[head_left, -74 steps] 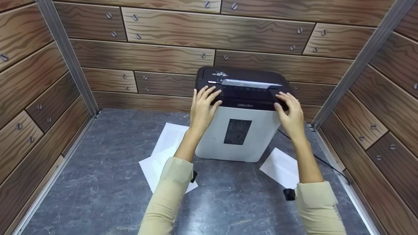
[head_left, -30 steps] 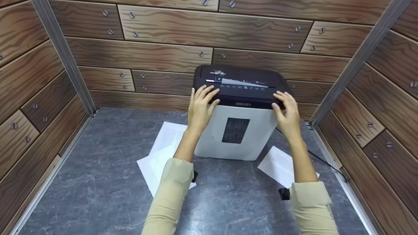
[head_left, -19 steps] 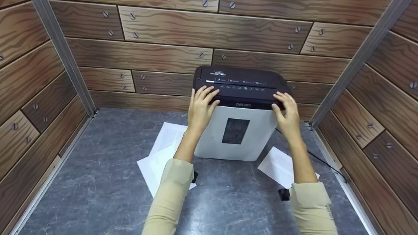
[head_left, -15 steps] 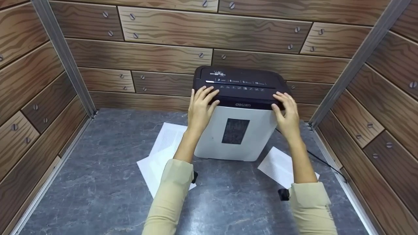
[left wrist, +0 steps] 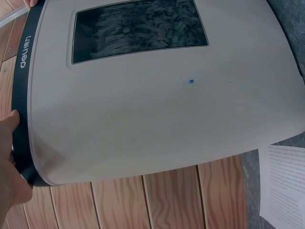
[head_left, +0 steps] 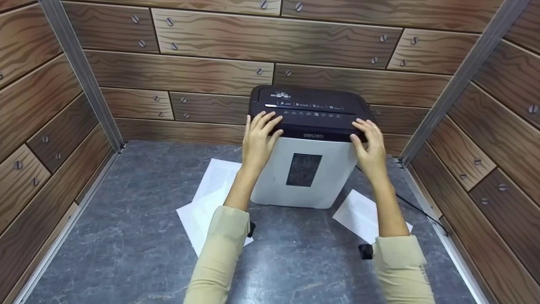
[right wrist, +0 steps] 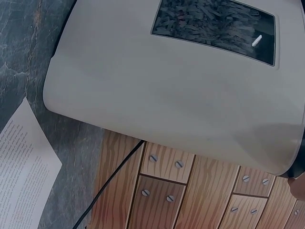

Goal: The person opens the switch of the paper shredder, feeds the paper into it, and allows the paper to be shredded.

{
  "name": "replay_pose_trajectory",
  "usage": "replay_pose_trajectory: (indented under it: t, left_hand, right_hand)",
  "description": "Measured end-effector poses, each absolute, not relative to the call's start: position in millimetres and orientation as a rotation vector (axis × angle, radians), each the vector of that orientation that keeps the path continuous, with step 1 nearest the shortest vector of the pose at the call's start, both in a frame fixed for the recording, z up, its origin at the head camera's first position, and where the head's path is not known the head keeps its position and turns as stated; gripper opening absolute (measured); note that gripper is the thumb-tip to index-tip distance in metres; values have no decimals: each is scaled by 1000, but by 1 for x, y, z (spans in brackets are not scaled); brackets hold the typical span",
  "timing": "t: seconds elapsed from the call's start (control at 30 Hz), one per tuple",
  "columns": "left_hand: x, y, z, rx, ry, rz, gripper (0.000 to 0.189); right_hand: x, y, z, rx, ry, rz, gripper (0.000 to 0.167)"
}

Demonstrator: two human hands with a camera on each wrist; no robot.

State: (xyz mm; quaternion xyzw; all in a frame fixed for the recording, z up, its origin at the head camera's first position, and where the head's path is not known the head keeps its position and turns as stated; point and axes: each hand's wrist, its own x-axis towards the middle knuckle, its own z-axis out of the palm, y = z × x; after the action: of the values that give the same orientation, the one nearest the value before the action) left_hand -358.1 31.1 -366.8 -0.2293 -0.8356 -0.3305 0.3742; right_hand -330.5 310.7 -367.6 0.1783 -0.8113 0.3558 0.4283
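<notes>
Shredder (head_left: 311, 147) stands just right of the frame's centre on the grey surface (head_left: 122, 236); left hand (head_left: 257, 145) and right hand (head_left: 372, 147) grip its top front corners, papers (head_left: 201, 213) lying either side.

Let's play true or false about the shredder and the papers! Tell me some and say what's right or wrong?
1. The left hand's grip and the right hand's grip are on the black top of the shredder. True.
2. Paper shreds show through the window. True.
3. A page sticks up from the shredder's top. False: nothing sticks out of the slot.
4. All the loose paper lies on one side. False: some pages lie left of the shredder, more paper lies right.
5. A black cord runs along the right. True.
</notes>
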Motion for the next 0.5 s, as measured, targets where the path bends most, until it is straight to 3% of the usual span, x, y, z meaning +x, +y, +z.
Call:
replay_pose_trajectory:
  t: [0.5]
  left_hand:
    - [-358,31,-367,-590,-2134,-832,34]
  right_hand:
    - [-330,311,-368,442,-2039,881,27]
